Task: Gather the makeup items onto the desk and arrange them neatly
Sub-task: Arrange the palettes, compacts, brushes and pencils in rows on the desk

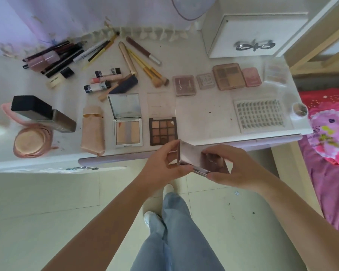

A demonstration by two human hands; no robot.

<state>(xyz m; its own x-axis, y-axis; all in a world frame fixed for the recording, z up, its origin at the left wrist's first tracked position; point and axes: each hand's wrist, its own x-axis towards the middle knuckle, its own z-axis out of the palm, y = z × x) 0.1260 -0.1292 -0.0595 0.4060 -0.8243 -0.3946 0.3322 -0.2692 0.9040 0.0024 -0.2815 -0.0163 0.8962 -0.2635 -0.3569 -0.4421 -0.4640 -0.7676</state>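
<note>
Both my hands hold a small mirrored compact palette (pixel 192 154), half open, just in front of the white desk's front edge (pixel 233 142). My left hand (pixel 164 163) grips its left side and my right hand (pixel 231 167) pinches its right side. On the desk lie an open brown eyeshadow palette (pixel 162 131), an open white palette with a mirror (pixel 126 120), closed pink palettes (pixel 184 85), a larger tan palette (pixel 229 76), brushes (pixel 145 65), pencils (pixel 67 53), tubes (pixel 104 79) and a lash tray (pixel 260 115).
A black-capped bottle (pixel 41 114) and a pink cushion compact (pixel 30 141) sit at the desk's left. A beige pouch (pixel 92 130) lies beside the white palette. A white box (pixel 256 34) stands at the back right. A pink bed (pixel 331 137) is at right; tiled floor lies below.
</note>
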